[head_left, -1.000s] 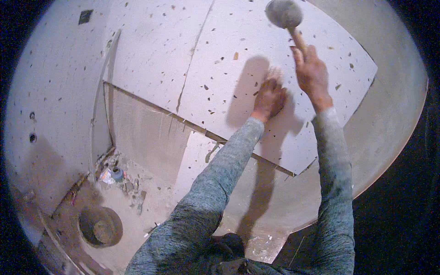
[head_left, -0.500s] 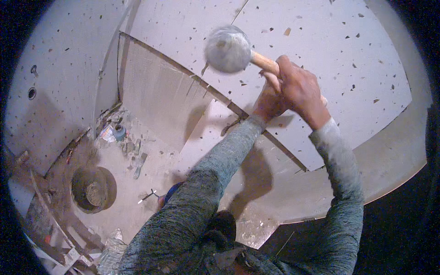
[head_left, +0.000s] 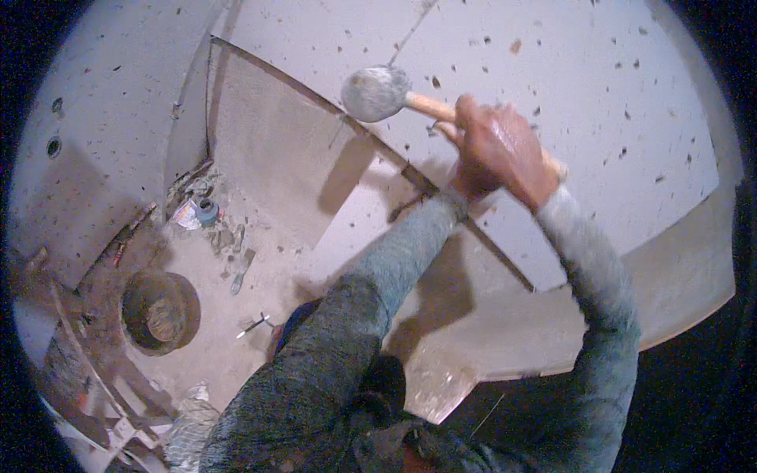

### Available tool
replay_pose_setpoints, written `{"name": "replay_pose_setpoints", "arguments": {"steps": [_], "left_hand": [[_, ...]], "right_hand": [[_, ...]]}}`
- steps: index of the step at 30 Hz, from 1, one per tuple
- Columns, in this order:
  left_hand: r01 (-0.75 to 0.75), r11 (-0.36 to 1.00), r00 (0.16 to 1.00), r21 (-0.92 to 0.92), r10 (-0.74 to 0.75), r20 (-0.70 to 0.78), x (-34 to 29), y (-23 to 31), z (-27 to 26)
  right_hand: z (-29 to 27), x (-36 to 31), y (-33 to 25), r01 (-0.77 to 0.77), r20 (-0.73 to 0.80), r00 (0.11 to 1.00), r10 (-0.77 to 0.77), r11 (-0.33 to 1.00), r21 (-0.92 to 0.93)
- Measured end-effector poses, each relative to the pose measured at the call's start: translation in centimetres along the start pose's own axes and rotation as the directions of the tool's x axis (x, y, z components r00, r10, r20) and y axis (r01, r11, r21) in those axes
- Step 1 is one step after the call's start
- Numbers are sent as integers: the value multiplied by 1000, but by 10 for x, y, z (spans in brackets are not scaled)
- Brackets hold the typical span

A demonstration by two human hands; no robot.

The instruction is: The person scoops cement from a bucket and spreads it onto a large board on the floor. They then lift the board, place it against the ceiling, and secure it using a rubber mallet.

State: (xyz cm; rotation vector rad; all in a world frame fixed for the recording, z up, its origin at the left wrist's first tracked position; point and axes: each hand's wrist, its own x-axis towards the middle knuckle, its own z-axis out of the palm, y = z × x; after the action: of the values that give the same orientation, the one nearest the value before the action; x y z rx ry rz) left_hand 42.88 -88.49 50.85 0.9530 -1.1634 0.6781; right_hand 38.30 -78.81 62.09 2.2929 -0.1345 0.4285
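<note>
A rubber mallet [head_left: 375,93] with a rounded grey head and a pale wooden handle is held over a large white speckled slab [head_left: 631,181]. My right hand [head_left: 505,146] is closed around the handle, whose butt end shows near the wrist. Tucked beneath it is my left hand [head_left: 473,180], close to the handle, its fingers mostly hidden by the right hand. The mallet head hangs near a thin joint line in the slab, close to the slab's long edge.
Below the slab's edge is a plain beige panel [head_left: 276,134]. On the floor at left are a round bucket [head_left: 185,315], a small grey pot [head_left: 206,211], rubble and a flat-bladed tool [head_left: 243,272]. A speckled wall [head_left: 95,118] rises at far left. Boards lie lower left.
The mallet head has moved a little left and down toward the slab's edge, and both hands have shifted slightly. The right hand keeps its grip on the handle.
</note>
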Motion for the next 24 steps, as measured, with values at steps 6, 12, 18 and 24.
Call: {"name": "replay_pose_setpoints", "arguments": {"steps": [6,12,18,24], "left_hand": [[20,1000,1000,6,-20,3,-17,-5,-9],[17,1000,1000,-18,-17,-17,-5,3,2],[20,1000,1000,14,-20,-6,-12,-7,-13],[1,1000,1000,-3,-1,-23,1,2,0]], "right_hand": [[-38,-10,-32,206,-157,971,-180,964,169],[0,1,7,22,90,996,-21,1000,-4],[-45,-2,-35,163,-113,983,-143,968,190],[6,-15,3,18,55,998,-16,999,-28]]}}
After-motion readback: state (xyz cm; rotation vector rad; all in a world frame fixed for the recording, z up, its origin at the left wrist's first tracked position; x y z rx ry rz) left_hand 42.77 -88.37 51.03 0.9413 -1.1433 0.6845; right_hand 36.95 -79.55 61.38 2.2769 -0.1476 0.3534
